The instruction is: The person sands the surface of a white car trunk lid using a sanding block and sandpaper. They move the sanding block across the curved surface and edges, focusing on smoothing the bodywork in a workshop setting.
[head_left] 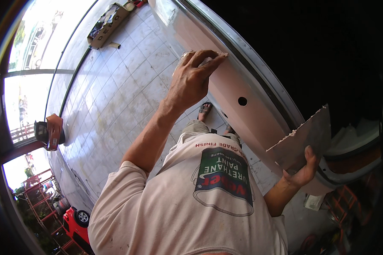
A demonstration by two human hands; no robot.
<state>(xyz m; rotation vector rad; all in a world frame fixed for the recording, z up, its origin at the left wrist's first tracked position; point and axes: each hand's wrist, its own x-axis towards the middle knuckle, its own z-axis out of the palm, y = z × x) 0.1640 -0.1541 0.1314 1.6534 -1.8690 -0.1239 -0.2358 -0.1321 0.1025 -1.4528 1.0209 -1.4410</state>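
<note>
My left hand [190, 78] is closed around a thin putty spreader [222, 55], seen nearly edge-on with pale crusted filler along its edge. It is at the long car body panel [251, 117], which is coated in pinkish filler and has a round dark hole. Whether the spreader touches the panel, I cannot tell. Lower right, my right hand [304, 170] grips a flat grey mixing board [308, 136] from below, its thumb on the near face. Pale filler lines the board's upper edge. My other right fingers are hidden behind it.
Past the panel lies the dark car opening [327, 55]. Stained tiles [115, 89] cover the floor on the left. A cardboard box [108, 27] of scraps stands at the far left. An orange-and-black object [53, 131] and a red toy car [76, 223] are at the left edge.
</note>
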